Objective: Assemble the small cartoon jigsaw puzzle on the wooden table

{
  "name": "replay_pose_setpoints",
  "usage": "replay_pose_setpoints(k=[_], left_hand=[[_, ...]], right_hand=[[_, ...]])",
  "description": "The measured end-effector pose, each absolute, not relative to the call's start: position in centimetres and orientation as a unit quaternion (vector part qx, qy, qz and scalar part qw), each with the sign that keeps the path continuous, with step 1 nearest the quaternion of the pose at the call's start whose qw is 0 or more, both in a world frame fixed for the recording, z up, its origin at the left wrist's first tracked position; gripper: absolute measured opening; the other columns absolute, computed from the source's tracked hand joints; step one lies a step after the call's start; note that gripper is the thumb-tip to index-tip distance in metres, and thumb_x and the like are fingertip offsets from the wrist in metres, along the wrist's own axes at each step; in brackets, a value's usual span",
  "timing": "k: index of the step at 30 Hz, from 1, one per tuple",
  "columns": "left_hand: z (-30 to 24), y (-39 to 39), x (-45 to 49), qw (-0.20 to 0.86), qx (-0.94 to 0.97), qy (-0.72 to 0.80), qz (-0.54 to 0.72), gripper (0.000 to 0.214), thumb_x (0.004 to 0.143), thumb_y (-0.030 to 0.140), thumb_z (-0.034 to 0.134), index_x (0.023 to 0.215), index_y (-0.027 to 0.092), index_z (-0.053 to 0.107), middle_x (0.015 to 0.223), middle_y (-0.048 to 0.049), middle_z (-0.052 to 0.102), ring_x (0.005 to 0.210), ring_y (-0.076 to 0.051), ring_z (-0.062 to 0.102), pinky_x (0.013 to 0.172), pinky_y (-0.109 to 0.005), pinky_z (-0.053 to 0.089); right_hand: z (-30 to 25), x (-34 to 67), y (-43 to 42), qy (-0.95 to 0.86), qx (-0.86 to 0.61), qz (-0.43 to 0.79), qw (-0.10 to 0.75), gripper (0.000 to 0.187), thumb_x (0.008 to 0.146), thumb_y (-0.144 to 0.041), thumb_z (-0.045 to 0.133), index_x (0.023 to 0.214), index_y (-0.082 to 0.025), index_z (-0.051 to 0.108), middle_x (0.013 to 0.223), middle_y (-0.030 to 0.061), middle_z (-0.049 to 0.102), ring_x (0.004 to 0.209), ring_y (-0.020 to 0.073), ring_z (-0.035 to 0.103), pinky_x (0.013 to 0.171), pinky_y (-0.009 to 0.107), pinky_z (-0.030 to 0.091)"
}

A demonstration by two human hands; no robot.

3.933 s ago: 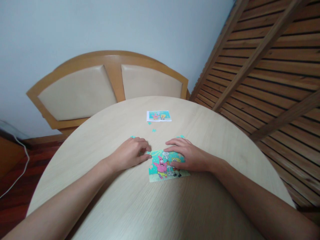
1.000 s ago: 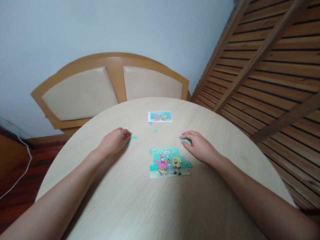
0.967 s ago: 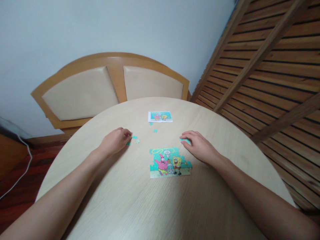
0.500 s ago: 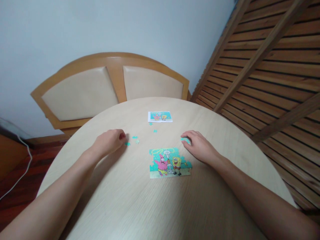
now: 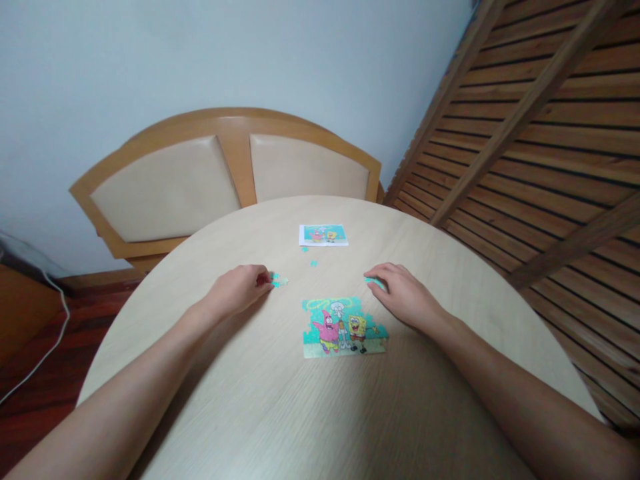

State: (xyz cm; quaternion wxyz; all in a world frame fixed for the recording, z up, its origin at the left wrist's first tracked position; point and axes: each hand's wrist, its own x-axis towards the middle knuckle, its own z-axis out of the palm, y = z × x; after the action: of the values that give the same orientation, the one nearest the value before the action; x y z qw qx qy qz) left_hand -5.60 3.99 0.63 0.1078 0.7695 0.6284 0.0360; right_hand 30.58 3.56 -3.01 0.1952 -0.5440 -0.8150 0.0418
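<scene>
A cartoon jigsaw puzzle (image 5: 345, 327), mostly joined, lies flat on the table with jagged left and right edges. My left hand (image 5: 243, 288) is up and left of it, its fingers closed on a small teal puzzle piece (image 5: 275, 284). A paler piece (image 5: 283, 281) lies right beside those fingertips. Above the puzzle's right corner, my right hand (image 5: 403, 292) curls thumb and forefinger round another teal piece (image 5: 374, 282), which its fingers partly hide. Two loose teal pieces, one nearer (image 5: 314, 263) and one farther (image 5: 305, 249), lie between the hands and the picture sheet.
Toward the back of the round wooden table (image 5: 240, 400) lies a picture sheet (image 5: 324, 235) with the same cartoon. A padded bench back (image 5: 235, 160) stands behind the table against the wall. Wooden slats (image 5: 540, 133) rise at the right, and a white cable (image 5: 64, 313) hangs at far left.
My left hand has moved right, onto the loose pieces, and now closes on one. The right hand stays round its piece. The view has shifted slightly.
</scene>
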Motion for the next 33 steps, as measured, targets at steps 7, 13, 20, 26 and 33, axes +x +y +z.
replay_pose_setpoints(k=[7,13,20,26,33], left_hand=[[-1.1,4.2,-4.2,0.055,0.794,0.584,0.163,0.029,0.088,0.042,0.059,0.103,0.019,0.068,0.111,-0.0114,0.071,0.102,-0.028,0.065,0.088,-0.039,0.052],[-4.0,5.2,-2.8,0.015,0.838,0.508,0.199,0.057,0.096,0.049,0.05,0.141,0.015,0.049,0.152,-0.0165,0.049,0.141,-0.033,0.045,0.118,-0.05,0.036],[-3.9,6.0,-2.0,0.033,0.883,0.44,0.159,0.069,0.099,0.056,0.047,0.153,0.014,0.037,0.162,-0.0185,0.033,0.149,-0.037,0.031,0.121,-0.054,0.029],[-3.4,7.9,-0.3,0.033,0.878,0.465,0.112,0.068,0.099,0.049,0.042,0.158,0.017,0.029,0.164,-0.0161,0.03,0.148,-0.038,0.031,0.118,-0.055,0.028],[-3.6,7.0,-0.1,0.033,0.908,0.386,0.158,0.063,0.097,0.04,0.048,0.153,0.016,0.035,0.147,-0.0167,0.053,0.135,-0.033,0.048,0.113,-0.05,0.038]], right_hand=[[-3.1,30.6,3.6,-0.818,-0.535,0.048,0.205,0.024,0.096,-0.024,0.055,0.11,-0.021,0.074,0.113,0.0102,0.071,0.108,0.0282,0.063,0.099,0.046,0.049],[-3.3,30.2,3.6,-0.825,-0.521,0.055,0.213,0.023,0.097,-0.023,0.054,0.11,-0.022,0.073,0.113,0.0091,0.071,0.106,0.0273,0.063,0.098,0.047,0.05],[-3.0,29.5,3.4,-0.822,-0.529,0.056,0.204,0.025,0.097,-0.022,0.053,0.113,-0.022,0.072,0.116,0.009,0.07,0.11,0.0279,0.061,0.1,0.046,0.049],[-3.1,29.5,3.4,-0.823,-0.528,0.056,0.201,0.025,0.097,-0.022,0.053,0.113,-0.02,0.072,0.116,0.0091,0.07,0.11,0.0279,0.06,0.1,0.045,0.048],[-3.2,29.6,3.5,-0.827,-0.52,0.053,0.207,0.024,0.098,-0.022,0.053,0.113,-0.021,0.071,0.116,0.0087,0.07,0.109,0.0275,0.061,0.1,0.045,0.049]])
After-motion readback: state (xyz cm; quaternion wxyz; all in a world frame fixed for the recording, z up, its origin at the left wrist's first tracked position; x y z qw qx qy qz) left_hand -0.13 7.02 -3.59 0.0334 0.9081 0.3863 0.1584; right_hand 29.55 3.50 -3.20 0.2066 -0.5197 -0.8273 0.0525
